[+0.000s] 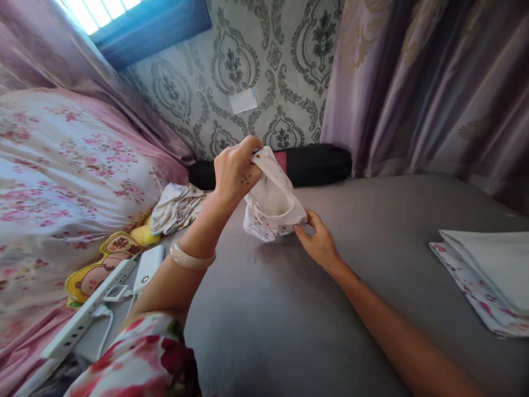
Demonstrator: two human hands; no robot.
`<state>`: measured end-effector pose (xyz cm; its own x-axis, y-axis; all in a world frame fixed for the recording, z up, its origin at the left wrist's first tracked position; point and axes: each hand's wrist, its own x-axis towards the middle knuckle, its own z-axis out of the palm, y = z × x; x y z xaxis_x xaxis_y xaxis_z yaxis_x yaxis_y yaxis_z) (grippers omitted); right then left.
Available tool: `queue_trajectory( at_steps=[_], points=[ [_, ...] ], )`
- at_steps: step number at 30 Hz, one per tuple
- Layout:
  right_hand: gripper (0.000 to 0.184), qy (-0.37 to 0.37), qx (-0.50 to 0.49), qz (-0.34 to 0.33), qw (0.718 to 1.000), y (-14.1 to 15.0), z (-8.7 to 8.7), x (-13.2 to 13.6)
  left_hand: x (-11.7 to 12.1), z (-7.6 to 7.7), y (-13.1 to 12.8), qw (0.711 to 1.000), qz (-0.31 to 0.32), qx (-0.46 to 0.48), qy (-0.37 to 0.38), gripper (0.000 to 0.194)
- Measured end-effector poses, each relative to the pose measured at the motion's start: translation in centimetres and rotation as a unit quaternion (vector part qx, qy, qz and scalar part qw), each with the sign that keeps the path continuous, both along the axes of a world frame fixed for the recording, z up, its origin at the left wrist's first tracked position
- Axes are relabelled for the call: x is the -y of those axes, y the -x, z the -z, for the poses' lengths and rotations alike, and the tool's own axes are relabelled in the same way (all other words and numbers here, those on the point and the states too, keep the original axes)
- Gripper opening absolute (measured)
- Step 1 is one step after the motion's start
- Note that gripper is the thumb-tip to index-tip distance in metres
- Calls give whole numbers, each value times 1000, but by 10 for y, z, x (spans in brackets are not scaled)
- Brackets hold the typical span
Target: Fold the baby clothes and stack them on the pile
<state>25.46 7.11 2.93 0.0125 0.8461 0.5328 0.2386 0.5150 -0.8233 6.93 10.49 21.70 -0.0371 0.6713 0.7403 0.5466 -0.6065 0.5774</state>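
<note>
"What was hard to make out?"

"The far side of the white cloth, mostly. It hung just above the grey sheet, between the two hands, with a hollow opening facing the camera. Some of its small printed marks were lost in the folds, and I couldn't tell what kind of piece it was."

"Anything else covered?"

"The left hand and the cloth hid the middle of the black roll by the wall. At the right, the folded fabrics ran out of view, and the left forearm stood in front of the edge of the crumpled cloth."

"And the fingers?"

"The left ones were curled closed on the cloth's upper end; I saw the back of that hand, so most of the fingertips were hidden."

"The right?"

"Lower down. The right hand pinched the cloth's lower right corner, thumb and forefinger nearly together with the fabric between them. How its other fingers sat, I couldn't tell."
</note>
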Motion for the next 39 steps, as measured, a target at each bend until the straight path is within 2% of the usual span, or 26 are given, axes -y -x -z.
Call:
queue_trajectory(
  at_steps=[5, 8, 12, 15, 19, 21, 23, 25, 27, 30, 34, 37, 39],
  points=[
    [29, -23, -9, 37, 999, -9, -18, 0, 9, 15, 0, 997, -57, 45, -13, 20],
    [28, -30, 5, 56, 998, -22, -35, 2, 6, 32, 7, 993, -107, 58, 2, 22],
    [32, -39, 22, 95, 994, -41, -61, 9, 0, 66, 16, 969, -236, -4, 79, 23],
    [32, -40, 39, 103, 993, -53, -74, 13, -4, 96, 18, 947, -266, -73, 167, 26],
    [32, -22, 74, 80, 994, -66, -80, 12, -9, 133, 10, 941, -216, -150, 215, 26],
    [32, -19, 89, 75, 993, -70, -80, 11, -10, 145, 2, 940, -201, -177, 212, 32],
    [32, -19, 106, 72, 992, -74, -81, 10, -9, 151, -7, 940, -192, -193, 204, 39],
    [32, -21, 125, 71, 989, -76, -83, 11, -5, 150, -17, 947, -159, -207, 185, 46],
    [32, -18, 142, 69, 987, -78, -85, 12, 1, 144, -28, 959, -99, -215, 157, 49],
    [30, -9, 158, 59, 986, -80, -89, 14, 10, 131, -41, 972, 5, -194, 132, 41],
    [30, 5, 171, 46, 984, -86, -90, 15, 12, 122, -48, 977, 106, -95, 157, 21],
    [32, 29, 187, 37, 981, -94, -88, 11, 11, 123, -43, 969, 162, 4, 187, 17],
    [33, 66, 201, 23, 977, -101, -83, 5, 11, 123, -39, 958, 194, 38, 210, 16]
  ],
)
